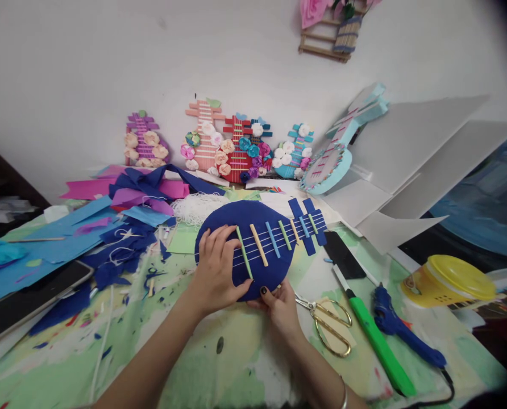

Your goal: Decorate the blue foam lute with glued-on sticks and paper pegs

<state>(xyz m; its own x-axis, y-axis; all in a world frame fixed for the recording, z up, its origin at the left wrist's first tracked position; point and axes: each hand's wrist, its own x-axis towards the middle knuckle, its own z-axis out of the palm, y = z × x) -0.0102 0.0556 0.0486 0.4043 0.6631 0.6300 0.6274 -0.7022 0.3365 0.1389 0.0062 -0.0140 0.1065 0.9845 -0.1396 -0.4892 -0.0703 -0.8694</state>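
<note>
A dark blue craft lute (264, 272), with white strings and several pastel sticks across its body and neck, lies tilted with its neck to the upper right. My left hand (217, 272) rests over the left of its round body. Its fingertips and thumb span the two ends of a light green stick (244, 250), the leftmost one. At the lower edge, my right hand (279, 309) grips the lute, thumb on the face and the other fingers partly hidden beneath. Gold-handled scissors (332, 332) lie just right of my right hand.
A green hot knife or similar tool (377, 341), a blue glue gun (407, 329) and a yellow-lidded tub (452, 281) stand at right. Blue fabric scraps (125, 250) and a phone (36, 295) lie left. Flowered craft lutes (239, 147) lean against the wall.
</note>
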